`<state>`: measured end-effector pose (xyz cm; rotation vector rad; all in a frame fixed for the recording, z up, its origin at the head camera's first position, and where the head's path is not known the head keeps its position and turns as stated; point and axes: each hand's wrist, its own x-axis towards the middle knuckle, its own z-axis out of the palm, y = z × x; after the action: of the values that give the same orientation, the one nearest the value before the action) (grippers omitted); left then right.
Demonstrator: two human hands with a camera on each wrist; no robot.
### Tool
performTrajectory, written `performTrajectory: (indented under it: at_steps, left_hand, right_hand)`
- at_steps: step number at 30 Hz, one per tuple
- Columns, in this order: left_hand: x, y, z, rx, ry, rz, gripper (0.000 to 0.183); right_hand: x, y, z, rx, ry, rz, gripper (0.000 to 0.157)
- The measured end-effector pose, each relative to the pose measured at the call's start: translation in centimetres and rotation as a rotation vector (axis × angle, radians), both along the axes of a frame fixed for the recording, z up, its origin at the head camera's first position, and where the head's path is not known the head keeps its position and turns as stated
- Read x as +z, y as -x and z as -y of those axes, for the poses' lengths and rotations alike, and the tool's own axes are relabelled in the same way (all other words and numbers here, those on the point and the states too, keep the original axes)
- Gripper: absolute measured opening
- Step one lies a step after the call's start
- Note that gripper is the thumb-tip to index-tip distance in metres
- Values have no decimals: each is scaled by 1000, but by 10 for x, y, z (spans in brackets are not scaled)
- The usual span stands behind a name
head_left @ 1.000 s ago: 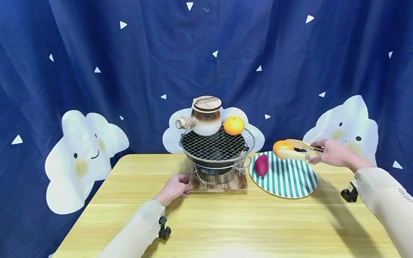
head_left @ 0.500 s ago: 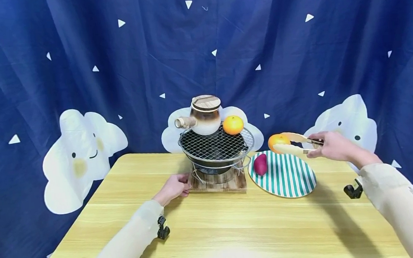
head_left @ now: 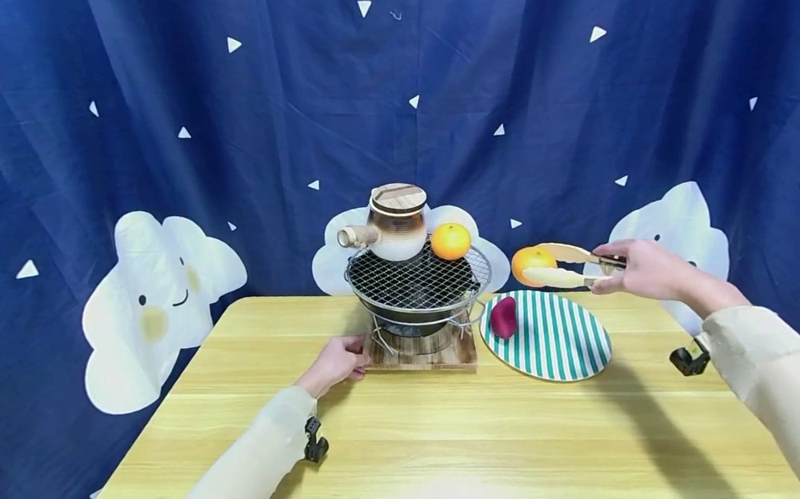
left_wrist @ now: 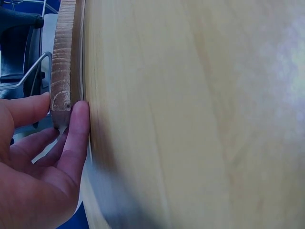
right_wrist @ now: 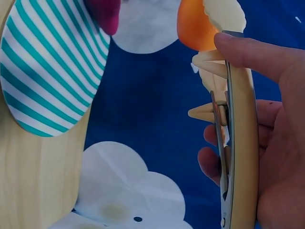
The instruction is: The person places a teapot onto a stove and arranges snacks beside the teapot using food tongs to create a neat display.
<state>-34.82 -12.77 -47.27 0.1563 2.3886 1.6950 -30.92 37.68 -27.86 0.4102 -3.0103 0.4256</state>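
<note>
My left hand (head_left: 335, 363) pinches the left corner of the square wooden base (head_left: 450, 359) under the grill; in the left wrist view the thumb (left_wrist: 29, 109) lies above the wood and fingers below. My right hand (head_left: 644, 270) grips cream-tipped tongs (right_wrist: 244, 138), whose tips clasp a mandarin orange (head_left: 532, 266) in the air above the back of a striped oval mat (head_left: 561, 342). A second orange (head_left: 451, 241) sits on the wire grate (head_left: 411, 284), beside a clay pot (head_left: 400, 233) with a wooden lid. On the mat's left lies a magenta, sweet-potato-shaped thing (head_left: 504, 318).
The black grill bowl (head_left: 408, 328) stands in a wire stand on the base. A side handle (head_left: 357, 236) juts left from the pot. Behind the wooden table (head_left: 390, 451) hangs a blue curtain (head_left: 273, 133) with clouds.
The tongs and the orange in them have risen off the mat and moved slightly left, my right hand lifting with them. My left hand stays at the base corner.
</note>
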Motion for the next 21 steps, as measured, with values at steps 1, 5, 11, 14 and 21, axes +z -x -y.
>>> performTrajectory:
  at_steps: [1,5,11,14,21]
  left_hand:
    - [0,0,0,-1,0,-1,59]
    - [1,0,0,4,-4,0,60]
    - [1,1,0,0,-6,3,61]
    - [2,1,-1,-3,-4,3,62]
    - [1,1,0,-17,1,3,62]
  right_hand:
    - [2,0,1,3,-1,-1,84]
    - [8,-1,5,13,-10,-3,85]
    - [20,-3,15,19,7,17,84]
    - [25,-3,19,18,5,25,85]
    - [33,-1,33,16,-9,35,88]
